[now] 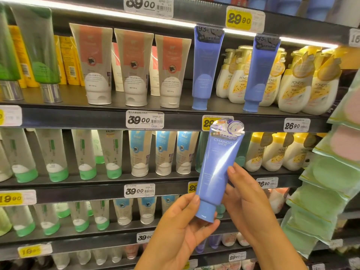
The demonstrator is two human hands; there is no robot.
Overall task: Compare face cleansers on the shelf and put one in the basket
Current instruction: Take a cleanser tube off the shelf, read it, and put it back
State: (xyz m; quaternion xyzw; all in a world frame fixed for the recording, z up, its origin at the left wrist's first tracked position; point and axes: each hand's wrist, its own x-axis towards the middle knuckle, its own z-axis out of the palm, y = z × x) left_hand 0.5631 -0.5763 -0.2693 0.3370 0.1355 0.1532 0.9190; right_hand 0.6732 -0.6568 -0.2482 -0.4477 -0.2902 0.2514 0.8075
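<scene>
while both hands hold it in front of the shelves, the blue chando tube [218, 172] stands nearly upright, cap down, crimped end up and tipped slightly right; long axis near vertical. left hand [181, 230] pinches the cap end, thumb on the lower left edge, fingers curled under the cap. right hand [247, 203] grips the right side, thumb tip on the front face, fingers behind. open air surrounds the tube on all sides. two matching blue tubes [206, 69] stand cap down on the shelf [175, 112] above, beside white pump bottles [303, 88]. hanging green packets [327, 182] crowd the right edge.
</scene>
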